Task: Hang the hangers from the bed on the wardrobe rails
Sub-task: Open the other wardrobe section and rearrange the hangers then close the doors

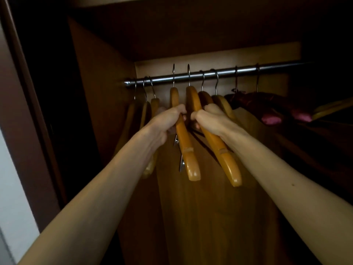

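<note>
Both hands closed on wooden hangers: left hand (168, 119) grips clip hanger (184, 138), right hand (212, 117) grips plain hanger (215, 138).

Head view: both hooks raised above rail (191, 76), not yet seated. Other hangers (147, 109) already hung either side.

Step judged: hooking on. Next: lower hooks over rail, release.

Inside the dim wardrobe the left hand (168, 121) grips one wooden hanger (184, 142) and the right hand (212, 119) grips another hanger (215, 142); both hooks rise above the metal rail (225, 72); other hangers (221, 101) hang alongside.
</note>
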A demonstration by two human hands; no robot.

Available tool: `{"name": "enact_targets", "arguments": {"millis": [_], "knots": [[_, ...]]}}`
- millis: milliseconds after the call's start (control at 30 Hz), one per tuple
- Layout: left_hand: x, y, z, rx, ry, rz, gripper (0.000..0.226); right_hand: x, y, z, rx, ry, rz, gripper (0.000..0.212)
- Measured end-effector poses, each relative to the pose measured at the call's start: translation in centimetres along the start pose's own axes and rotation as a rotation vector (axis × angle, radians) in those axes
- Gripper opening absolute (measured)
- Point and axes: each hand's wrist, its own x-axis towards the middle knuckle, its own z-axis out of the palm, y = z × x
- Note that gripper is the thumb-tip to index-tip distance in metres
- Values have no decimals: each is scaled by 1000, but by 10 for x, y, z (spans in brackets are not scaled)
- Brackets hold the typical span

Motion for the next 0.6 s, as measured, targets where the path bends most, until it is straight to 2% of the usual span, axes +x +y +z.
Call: {"name": "enact_targets", "arguments": {"millis": [167,333,600], "knots": [[34,6,-6,-56,21,-28,27,36,1,7,-15,-37,23,15],[56,8,-3,-30,50,-97,25,59,1,15,-6,-35,29,26],[68,-1,1,72,61,-149,21,72,12,24,-11,-41,69,15]]}}
